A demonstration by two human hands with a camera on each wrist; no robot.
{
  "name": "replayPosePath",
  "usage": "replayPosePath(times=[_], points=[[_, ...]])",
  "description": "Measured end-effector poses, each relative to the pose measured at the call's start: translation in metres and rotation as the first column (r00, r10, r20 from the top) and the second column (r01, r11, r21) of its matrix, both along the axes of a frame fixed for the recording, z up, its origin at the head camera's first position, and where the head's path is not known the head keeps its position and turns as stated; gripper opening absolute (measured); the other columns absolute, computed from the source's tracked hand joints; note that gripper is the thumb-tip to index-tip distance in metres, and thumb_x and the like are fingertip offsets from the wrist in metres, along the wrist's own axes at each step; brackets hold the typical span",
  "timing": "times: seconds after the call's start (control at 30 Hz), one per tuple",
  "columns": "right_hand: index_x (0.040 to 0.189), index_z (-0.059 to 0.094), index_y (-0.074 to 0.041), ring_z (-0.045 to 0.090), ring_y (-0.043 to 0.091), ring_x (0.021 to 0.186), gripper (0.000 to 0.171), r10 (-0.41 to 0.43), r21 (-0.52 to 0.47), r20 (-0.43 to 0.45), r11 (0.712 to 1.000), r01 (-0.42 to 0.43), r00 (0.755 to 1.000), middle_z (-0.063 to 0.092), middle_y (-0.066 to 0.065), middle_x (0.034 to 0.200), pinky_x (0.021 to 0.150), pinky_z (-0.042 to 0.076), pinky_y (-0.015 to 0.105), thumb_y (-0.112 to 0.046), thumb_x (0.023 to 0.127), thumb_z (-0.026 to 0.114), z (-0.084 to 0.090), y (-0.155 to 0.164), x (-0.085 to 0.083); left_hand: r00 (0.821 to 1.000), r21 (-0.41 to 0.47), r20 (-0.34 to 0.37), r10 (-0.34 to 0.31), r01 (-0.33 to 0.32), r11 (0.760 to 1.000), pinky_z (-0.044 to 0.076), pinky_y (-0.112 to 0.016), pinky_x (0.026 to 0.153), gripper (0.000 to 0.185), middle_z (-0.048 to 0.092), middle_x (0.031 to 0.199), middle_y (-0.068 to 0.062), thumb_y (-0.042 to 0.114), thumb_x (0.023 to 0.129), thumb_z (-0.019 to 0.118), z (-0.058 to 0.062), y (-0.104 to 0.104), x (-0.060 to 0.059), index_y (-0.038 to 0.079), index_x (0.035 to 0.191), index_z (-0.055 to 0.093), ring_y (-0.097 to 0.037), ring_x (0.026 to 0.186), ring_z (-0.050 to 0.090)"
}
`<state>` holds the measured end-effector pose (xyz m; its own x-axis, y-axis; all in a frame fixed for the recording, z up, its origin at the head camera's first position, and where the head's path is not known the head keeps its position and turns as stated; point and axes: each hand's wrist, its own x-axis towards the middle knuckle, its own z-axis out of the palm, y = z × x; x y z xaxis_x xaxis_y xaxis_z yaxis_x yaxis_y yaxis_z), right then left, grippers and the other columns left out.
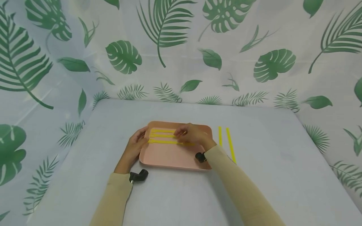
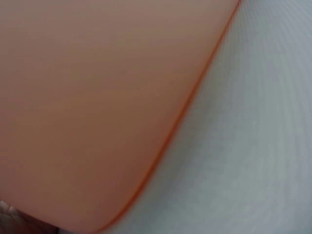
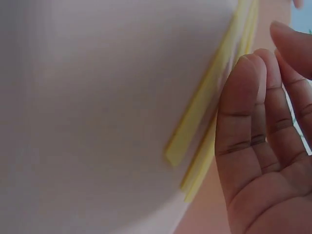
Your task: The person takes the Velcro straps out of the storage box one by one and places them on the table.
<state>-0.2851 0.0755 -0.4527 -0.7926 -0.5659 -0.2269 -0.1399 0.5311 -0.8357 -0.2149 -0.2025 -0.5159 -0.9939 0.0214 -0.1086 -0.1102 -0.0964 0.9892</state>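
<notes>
A pink tray [image 1: 169, 157] lies on the grey table with three yellow strips [image 1: 164, 142] laid side by side across its far half. My left hand [image 1: 142, 136] grips the tray's left rim, thumb on top; the left wrist view shows only the tray's surface [image 2: 97, 107] and the table [image 2: 253, 146]. My right hand [image 1: 183, 133] hovers over the right ends of the strips, its fingertips touching them. In the right wrist view that hand [image 3: 263, 146] is flat with straight fingers beside the strips [image 3: 204, 112] and holds nothing.
Two more yellow strips [image 1: 225, 141] lie on the table just right of the tray, pointing away from me. A leaf-print cloth [image 1: 181, 56] walls in the table at the back and both sides. Bare grey tabletop [image 1: 282, 163] surrounds the tray.
</notes>
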Motion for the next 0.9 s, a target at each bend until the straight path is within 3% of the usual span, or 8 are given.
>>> replayPosePath(times=[0.43, 0.67, 0.9], points=[[0.096, 0.077, 0.003, 0.062, 0.015, 0.082, 0.013, 0.028, 0.094, -0.109, 0.995, -0.018, 0.994, 0.072, 0.006, 0.09, 0.072, 0.051, 0.02, 0.011, 0.086, 0.081, -0.011, -0.01, -0.002, 1.0, -0.025, -0.002, 0.008, -0.008, 1.0, 0.033, -0.043, 0.129, 0.058, 0.035, 0.172, -0.021, -0.004, 0.107, 0.053, -0.001, 0.0, -0.002, -0.003, 0.164, 0.039, -0.033, 0.16, 0.034], [0.093, 0.079, -0.002, 0.06, 0.015, 0.082, 0.015, 0.033, 0.146, -0.153, 0.989, -0.011, 0.988, 0.07, 0.003, 0.087, 0.077, 0.054, 0.024, 0.011, 0.087, 0.079, -0.011, -0.009, 0.002, 1.0, -0.023, 0.001, 0.005, -0.005, 1.0, 0.033, -0.042, 0.129, 0.058, 0.035, 0.172, -0.021, -0.004, 0.107, 0.052, -0.001, 0.002, -0.002, -0.003, 0.164, 0.039, -0.033, 0.16, 0.033], [0.097, 0.081, -0.003, 0.063, 0.015, 0.085, 0.017, 0.072, 0.152, -0.133, 0.987, -0.052, 0.988, 0.074, 0.005, 0.092, 0.082, 0.056, 0.025, 0.01, 0.089, 0.076, -0.008, -0.004, 0.005, 1.0, -0.006, -0.005, -0.011, 0.011, 1.0, 0.04, -0.03, 0.124, 0.06, 0.035, 0.172, -0.02, -0.003, 0.107, 0.053, 0.001, -0.002, -0.001, -0.001, 0.165, 0.038, -0.032, 0.16, 0.035]])
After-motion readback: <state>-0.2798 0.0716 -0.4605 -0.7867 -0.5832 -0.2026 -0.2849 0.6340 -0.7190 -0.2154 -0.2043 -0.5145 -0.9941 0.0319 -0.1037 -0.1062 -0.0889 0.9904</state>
